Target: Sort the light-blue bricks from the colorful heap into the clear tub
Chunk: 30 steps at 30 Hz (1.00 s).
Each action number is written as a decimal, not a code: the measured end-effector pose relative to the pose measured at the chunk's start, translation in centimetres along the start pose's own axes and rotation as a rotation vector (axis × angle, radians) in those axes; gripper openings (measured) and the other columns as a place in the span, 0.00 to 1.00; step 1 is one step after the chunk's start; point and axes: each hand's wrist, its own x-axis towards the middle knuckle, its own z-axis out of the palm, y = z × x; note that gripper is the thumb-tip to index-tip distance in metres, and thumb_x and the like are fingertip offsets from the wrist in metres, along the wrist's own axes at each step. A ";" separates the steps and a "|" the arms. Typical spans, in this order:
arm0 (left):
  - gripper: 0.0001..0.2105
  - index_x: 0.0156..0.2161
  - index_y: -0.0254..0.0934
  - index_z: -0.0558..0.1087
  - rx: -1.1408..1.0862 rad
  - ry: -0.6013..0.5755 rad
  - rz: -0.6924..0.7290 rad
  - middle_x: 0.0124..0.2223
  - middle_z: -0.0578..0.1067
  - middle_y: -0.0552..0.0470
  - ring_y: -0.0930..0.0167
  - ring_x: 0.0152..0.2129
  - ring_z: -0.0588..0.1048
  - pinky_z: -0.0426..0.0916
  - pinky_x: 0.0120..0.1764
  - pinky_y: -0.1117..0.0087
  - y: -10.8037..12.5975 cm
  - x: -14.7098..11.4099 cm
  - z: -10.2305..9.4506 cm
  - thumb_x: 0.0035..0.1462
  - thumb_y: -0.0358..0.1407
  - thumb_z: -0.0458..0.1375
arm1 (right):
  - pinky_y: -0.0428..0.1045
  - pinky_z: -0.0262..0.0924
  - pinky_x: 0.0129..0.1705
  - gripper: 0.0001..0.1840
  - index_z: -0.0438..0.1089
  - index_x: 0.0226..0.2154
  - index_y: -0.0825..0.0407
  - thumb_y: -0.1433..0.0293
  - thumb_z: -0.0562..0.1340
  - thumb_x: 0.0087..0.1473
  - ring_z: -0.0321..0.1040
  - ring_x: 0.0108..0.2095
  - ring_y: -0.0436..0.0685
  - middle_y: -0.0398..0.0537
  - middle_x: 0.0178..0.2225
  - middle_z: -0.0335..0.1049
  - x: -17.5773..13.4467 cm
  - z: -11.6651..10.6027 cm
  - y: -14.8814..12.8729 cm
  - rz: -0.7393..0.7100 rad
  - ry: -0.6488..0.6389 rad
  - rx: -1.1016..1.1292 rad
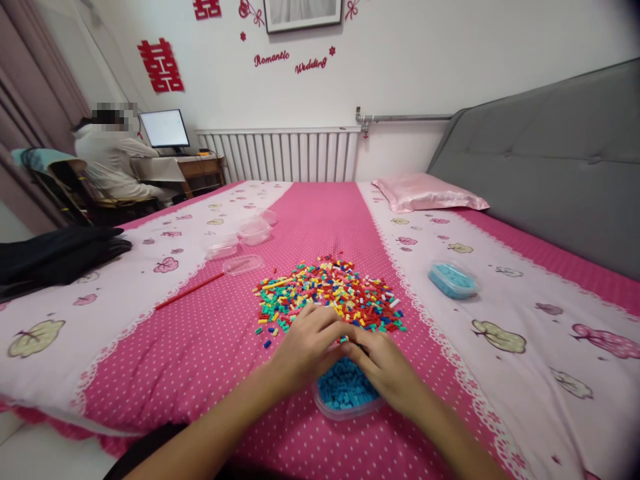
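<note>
A heap of small multicoloured plastic building bricks [330,290] lies on the pink bedspread. In front of it stands a clear plastic container [345,413] filled with blue bricks [347,385]. My left hand [317,333] is over the container's left far edge, its fingers curled and bent toward the heap. My right hand [383,367] comes in from the other side, fingers bent inward and touching the left fingers. Both hands are closed, and a small pale bit shows between the fingertips. What exactly they pinch is mostly hidden.
A second tub of light blue bricks [454,280] is to the right. Several clear containers [254,230], a clear lid [243,265] and a red stick [189,291] lie to the left. Dark clothing [60,257] is at the bed's left edge. A person [113,157] sits at a desk.
</note>
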 end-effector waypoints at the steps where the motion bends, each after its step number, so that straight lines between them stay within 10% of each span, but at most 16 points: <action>1: 0.10 0.40 0.36 0.72 0.004 -0.005 0.007 0.33 0.73 0.52 0.71 0.32 0.68 0.60 0.38 0.69 0.0 0.0 -0.1 0.68 0.38 0.51 | 0.50 0.63 0.38 0.21 0.74 0.50 0.50 0.57 0.53 0.67 0.76 0.38 0.61 0.50 0.39 0.80 0.0 0.0 0.0 0.004 -0.015 -0.013; 20: 0.07 0.45 0.38 0.70 0.052 0.026 0.095 0.37 0.79 0.54 0.74 0.32 0.74 0.61 0.43 0.66 -0.3 0.0 -0.2 0.62 0.29 0.56 | 0.55 0.63 0.42 0.22 0.73 0.53 0.48 0.57 0.53 0.66 0.76 0.45 0.67 0.51 0.46 0.79 -0.2 -1.3 -0.4 0.044 -0.085 -0.036; 30: 0.06 0.41 0.38 0.73 0.022 -0.073 0.061 0.37 0.77 0.52 0.71 0.33 0.73 0.59 0.41 0.63 0.0 0.3 -1.8 0.61 0.34 0.55 | 0.57 0.61 0.57 0.27 0.72 0.52 0.51 0.53 0.48 0.67 0.70 0.55 0.62 0.54 0.54 0.73 0.1 -1.9 0.9 0.021 0.260 0.019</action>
